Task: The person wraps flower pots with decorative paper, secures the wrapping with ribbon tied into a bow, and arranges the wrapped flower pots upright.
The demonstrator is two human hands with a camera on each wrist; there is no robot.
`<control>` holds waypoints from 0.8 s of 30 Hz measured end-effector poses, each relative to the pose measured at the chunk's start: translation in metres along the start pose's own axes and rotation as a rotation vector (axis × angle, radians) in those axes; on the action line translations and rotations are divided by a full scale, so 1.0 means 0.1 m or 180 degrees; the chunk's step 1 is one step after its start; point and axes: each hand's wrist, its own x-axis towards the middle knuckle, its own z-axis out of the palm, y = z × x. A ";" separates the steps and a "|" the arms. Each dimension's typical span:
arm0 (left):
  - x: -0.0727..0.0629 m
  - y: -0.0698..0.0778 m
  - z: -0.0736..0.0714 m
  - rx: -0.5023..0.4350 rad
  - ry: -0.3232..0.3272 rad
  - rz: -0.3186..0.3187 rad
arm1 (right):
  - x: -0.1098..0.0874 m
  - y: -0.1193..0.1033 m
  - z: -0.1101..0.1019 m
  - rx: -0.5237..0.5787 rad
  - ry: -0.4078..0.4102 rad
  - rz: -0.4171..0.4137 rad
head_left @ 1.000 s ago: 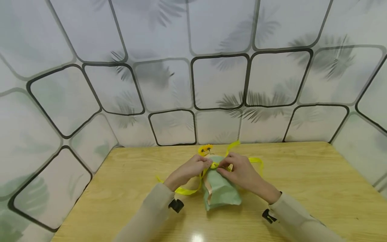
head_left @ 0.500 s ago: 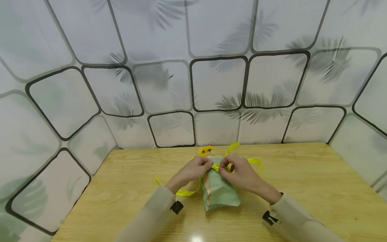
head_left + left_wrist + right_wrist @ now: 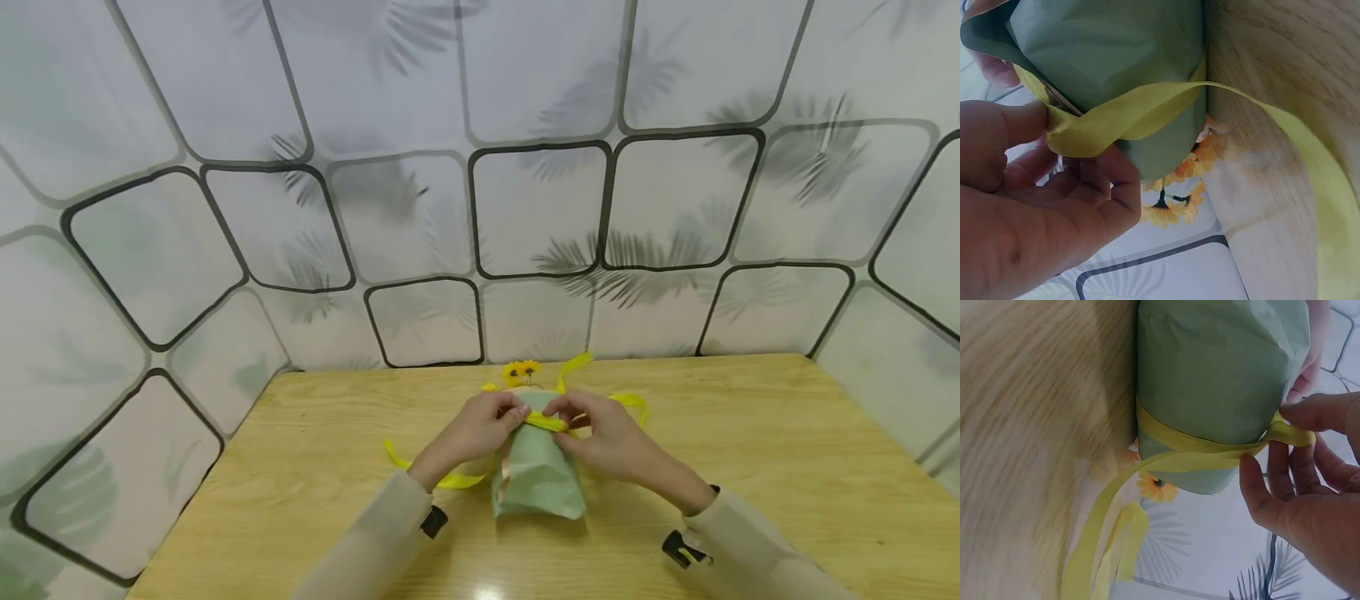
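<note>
A bouquet in pale green wrapping paper [image 3: 538, 479] lies on the table, its wide end towards me. Orange-yellow flowers [image 3: 521, 372] show past its far end. Around the wrap runs a yellow ribbon [image 3: 546, 421]. My left hand [image 3: 476, 427] pinches the ribbon at the left of the bouquet; the left wrist view shows thumb and fingers on a fold of it [image 3: 1079, 134]. On the other side, my right hand [image 3: 609, 433] holds the ribbon [image 3: 1291, 434] between thumb and fingers. Whether a knot lies between the hands I cannot tell.
Loose ribbon tails trail over the wooden table [image 3: 315, 492], one on the left [image 3: 461, 481] and others at the right and back. A patterned backdrop [image 3: 540, 217] rises behind the table's far edge.
My right hand has moved slightly right and down, and a longer strip of ribbon shows between the hands. The bouquet's near end has shifted left, hiding more of its pinkish edge.
</note>
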 end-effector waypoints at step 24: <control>-0.15 0.06 0.06 0.0531 0.0479 0.0468 | -0.26 0.08 -0.32 -0.0216 -0.0361 0.0243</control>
